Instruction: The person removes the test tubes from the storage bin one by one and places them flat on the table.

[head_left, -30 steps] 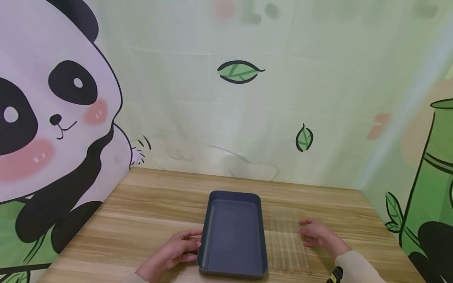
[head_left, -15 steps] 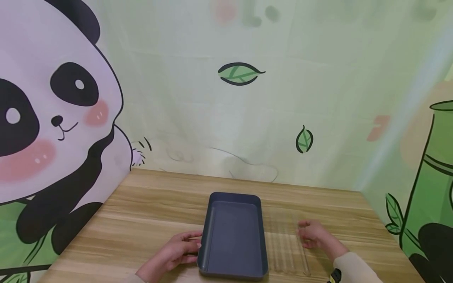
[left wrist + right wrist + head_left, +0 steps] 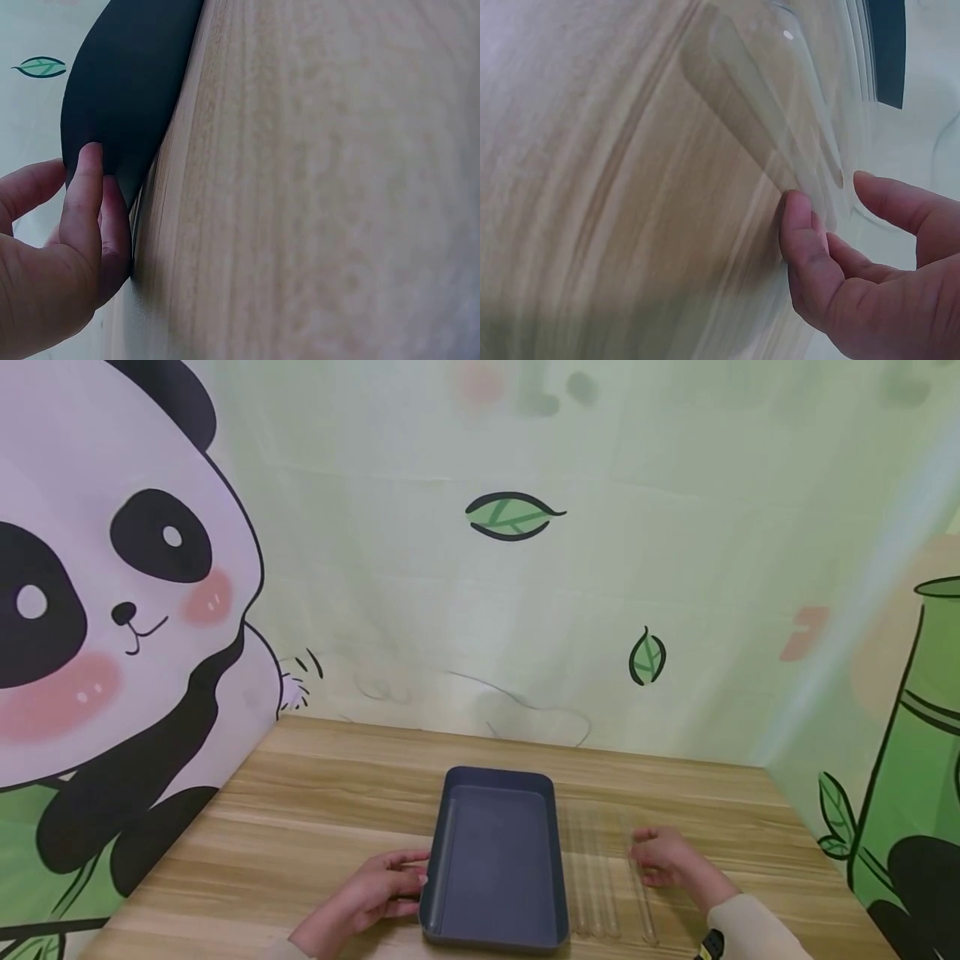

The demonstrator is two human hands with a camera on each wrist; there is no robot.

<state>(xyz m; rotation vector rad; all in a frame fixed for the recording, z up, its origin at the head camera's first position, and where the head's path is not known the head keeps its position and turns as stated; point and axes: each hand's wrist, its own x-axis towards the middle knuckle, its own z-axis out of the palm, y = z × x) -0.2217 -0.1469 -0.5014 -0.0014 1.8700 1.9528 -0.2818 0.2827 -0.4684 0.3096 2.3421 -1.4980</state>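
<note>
A dark blue-grey rectangular tray [image 3: 498, 860] lies on the table, nothing inside it. At its left side, my left hand [image 3: 386, 889] touches the wall with extended fingers; in the left wrist view the fingertips rest against the dark tray side [image 3: 124, 90]. Right of the tray lie several clear glass tubes [image 3: 596, 893], side by side and hard to see. One more glass tube [image 3: 648, 914] lies apart, to their right. Beside it, my right hand [image 3: 663, 857] has its fingertips at the tube, thumb raised away; the right wrist view shows this tube [image 3: 774, 120] close to the fingers.
The wood-grain table [image 3: 337, 777] ends at a pale green backdrop [image 3: 420, 593] printed with leaves, a panda on the left and bamboo on the right. A black and yellow strap [image 3: 710, 945] sits at the right sleeve.
The grouped tubes have shifted left towards the tray, leaving a gap before the tube by my right hand. Both hands and the tray stay nearly in place.
</note>
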